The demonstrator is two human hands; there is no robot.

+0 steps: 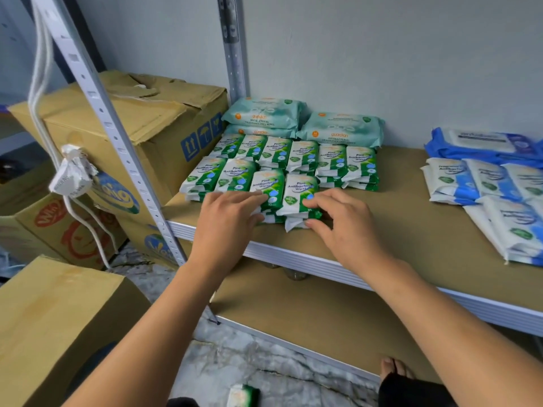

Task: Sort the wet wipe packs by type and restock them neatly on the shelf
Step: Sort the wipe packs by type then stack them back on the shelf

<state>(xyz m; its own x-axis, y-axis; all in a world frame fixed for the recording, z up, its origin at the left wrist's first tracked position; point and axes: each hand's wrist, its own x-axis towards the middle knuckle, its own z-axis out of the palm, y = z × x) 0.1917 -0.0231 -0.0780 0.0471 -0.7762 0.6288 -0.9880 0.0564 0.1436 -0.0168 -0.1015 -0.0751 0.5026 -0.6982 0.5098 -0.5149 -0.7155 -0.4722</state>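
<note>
Lying flat with straight fingers, the left hand [226, 218] presses the front row of green pine packs [235, 174] on the shelf [411, 201], while the right hand [346, 227] pinches the rightmost front pack [299, 188] between fingers and thumb; blue packs [484, 183] lie apart.

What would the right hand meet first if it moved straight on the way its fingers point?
The right hand holds the end stack of green pine packs; pushing on, it would likely press that into the neighbouring stack under the left hand.
</note>
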